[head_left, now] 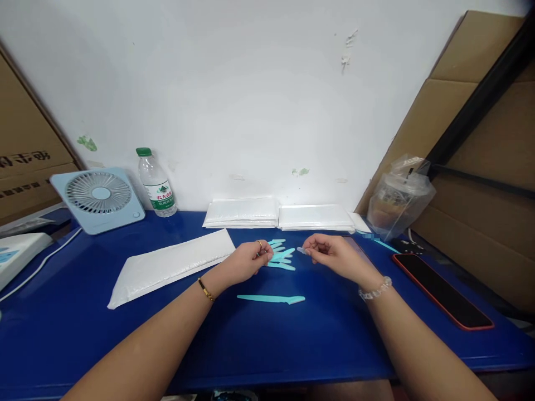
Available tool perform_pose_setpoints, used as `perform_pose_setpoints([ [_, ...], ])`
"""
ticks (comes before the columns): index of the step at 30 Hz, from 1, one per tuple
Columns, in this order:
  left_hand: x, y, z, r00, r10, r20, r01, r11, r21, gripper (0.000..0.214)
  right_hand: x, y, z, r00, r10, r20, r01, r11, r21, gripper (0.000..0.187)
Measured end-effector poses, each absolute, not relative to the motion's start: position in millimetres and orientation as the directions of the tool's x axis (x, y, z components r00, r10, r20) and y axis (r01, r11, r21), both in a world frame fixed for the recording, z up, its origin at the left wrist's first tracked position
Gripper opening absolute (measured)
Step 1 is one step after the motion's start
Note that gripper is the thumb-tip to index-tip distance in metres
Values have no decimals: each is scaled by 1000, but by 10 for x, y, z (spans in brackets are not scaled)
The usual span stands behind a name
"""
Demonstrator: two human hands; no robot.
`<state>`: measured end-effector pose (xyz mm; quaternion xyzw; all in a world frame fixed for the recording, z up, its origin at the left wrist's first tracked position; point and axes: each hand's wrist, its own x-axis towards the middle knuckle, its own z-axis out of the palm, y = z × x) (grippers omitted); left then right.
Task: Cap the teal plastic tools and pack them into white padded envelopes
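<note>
On the blue table [292, 340] lies a small heap of light teal razor-like sticks [281, 257]. My left hand [246, 260], with a ring and a gold bangle, rests against that heap, its fingers curled on one of the sticks. A little to the right, my right hand [332, 255], with a bead bracelet, pinches a small clear cap [301, 250] between its fingertips. One teal stick [271, 299] lies alone on the table, nearer to me, between my forearms.
A white padded mailer [173, 266] lies at left, two stacks of mailers [280, 216] along the wall. A fan [100, 199] and water bottle [157, 184] stand back left. A phone [443, 289] and a bagged cup [397, 200] are at right, by cardboard boxes [480, 167].
</note>
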<state>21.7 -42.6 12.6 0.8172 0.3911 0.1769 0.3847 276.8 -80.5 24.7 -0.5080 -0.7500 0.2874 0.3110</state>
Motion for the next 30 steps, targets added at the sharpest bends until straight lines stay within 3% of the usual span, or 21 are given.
perform_pose_setpoints([
  [4, 225, -399, 140, 610, 790, 65, 482, -435, 760, 41, 2732, -829, 288, -225, 933, 281, 501, 358, -788, 28],
  [9, 221, -402, 155, 659, 751, 27, 457, -429, 779, 44, 2685, -832, 281, -253, 875, 414, 517, 484, -706, 20],
  [18, 242, -429, 159, 687, 727, 7, 467, -449, 762, 44, 2532, -820, 183, -394, 826, 404, 509, 562, -652, 20],
  [21, 253, -437, 103, 689, 723, 58, 511, -540, 669, 41, 2520, -823, 208, -462, 803, 376, 507, 587, -631, 20],
  [25, 273, -448, 35, 703, 694, 157, 581, -687, 436, 25, 2796, -833, 362, -308, 878, 366, 621, 477, -622, 21],
  [27, 282, -480, 51, 705, 684, 186, 589, -712, 384, 25, 3031, -859, 440, -263, 926, 271, 684, 378, -624, 23],
  [30, 282, -564, 126, 766, 634, 105, 536, -721, 440, 33, 3344, -957, 506, -311, 947, -83, 761, 196, -618, 23],
])
